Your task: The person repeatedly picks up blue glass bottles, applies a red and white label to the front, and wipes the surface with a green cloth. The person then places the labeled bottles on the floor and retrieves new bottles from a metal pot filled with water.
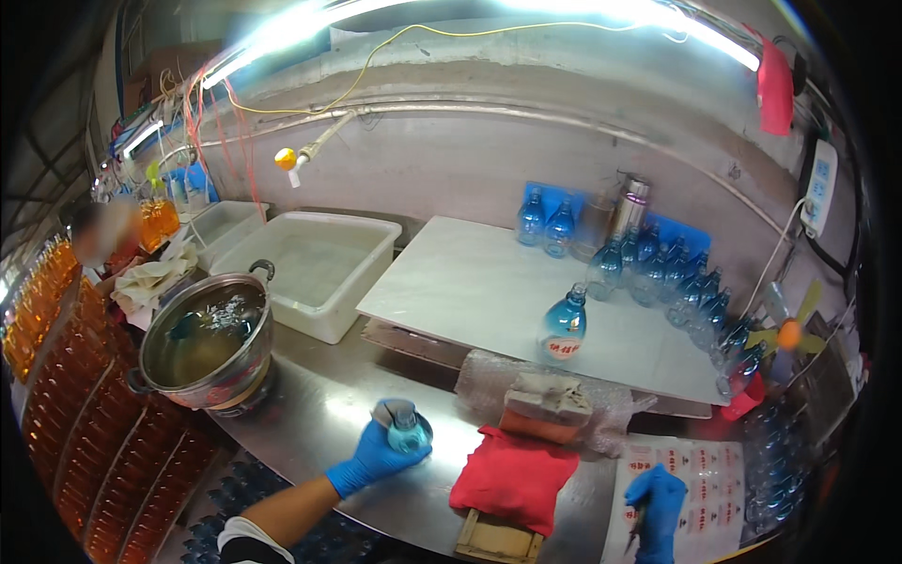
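Observation:
My left hand (pixel 371 458), in a blue glove, is closed around a blue glass bottle (pixel 407 434) whose neck points toward me, over the steel table. At the lower right my right hand (pixel 659 500), also gloved in blue, is over a white sheet of red-printed labels (pixel 716 491). Its fingers are bent together. A thin dark tool (pixel 634 533) shows beside the palm, its kind unclear. Between my hands lies a red cloth (pixel 515 479) draped over a wooden block (pixel 498 539). A labelled blue bottle (pixel 564 329) stands upright on the white board beyond.
Several blue bottles (pixel 648 273) crowd the right side of the white board (pixel 470 273). A steel pot (pixel 266 340) of liquid stands left, near a white plastic tub (pixel 334 324). Bubble wrap (pixel 479 376) and a block (pixel 545 409) lie at the board's edge. A small fan (pixel 789 334) is right.

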`<state>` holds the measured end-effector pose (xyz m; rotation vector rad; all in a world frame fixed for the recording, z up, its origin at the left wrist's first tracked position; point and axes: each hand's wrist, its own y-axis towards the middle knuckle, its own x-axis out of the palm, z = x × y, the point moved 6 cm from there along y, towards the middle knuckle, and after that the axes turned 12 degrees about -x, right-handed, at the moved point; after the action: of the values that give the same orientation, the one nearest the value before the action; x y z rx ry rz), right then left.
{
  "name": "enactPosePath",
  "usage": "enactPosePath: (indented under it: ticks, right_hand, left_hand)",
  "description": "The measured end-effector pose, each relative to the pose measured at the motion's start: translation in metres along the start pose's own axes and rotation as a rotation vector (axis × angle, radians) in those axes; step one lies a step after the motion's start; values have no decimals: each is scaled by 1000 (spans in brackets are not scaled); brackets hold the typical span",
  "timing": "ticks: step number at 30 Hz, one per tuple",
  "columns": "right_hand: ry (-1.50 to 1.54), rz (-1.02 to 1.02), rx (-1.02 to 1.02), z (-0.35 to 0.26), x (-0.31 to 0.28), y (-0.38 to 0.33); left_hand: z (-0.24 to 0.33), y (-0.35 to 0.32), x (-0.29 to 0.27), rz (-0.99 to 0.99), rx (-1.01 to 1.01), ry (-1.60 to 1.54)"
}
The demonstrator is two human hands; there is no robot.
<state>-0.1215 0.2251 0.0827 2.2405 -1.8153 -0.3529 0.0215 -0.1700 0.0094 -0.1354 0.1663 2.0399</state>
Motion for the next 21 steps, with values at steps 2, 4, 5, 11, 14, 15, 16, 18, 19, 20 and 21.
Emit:
enactPosePath:
  ticks: [2,4,5,11,14,15,16,18,19,20,21]
  right_hand:
    - [-25,-140,-40,-2,30,10]
    - [-78,-146,26,-28,39,12]
    - [-77,-186,93,-42,50,11]
    - [-254,-179,265,0,51,-7]
    - [-290,-40,314,14,22,-12]
    - [-273,-10,347,19,21,-13]
    - [-259,22,323,23,17,-12]
    - [-254,16,392,26,25,-13]
    - [-265,21,416,25,27,-13]
    - [-303,13,370,21,31,-14]
    - [-322,10,315,16,36,-15]
  left_hand:
    - [-16,-9,9,53,79,-36]
    - [3,2,30,87,214,121]
    - [18,3,31,74,208,158]
    - [119,-4,-149,443,352,700]
    - [177,29,-252,472,343,1226]
    - [169,32,-280,459,404,1638]
    - [155,46,-290,327,496,1712]
    - [123,65,-300,7,657,1838]
    - [113,74,-299,-89,557,1883]
    - [104,85,-294,-186,457,1923]
    - [96,92,-292,-285,357,1960]
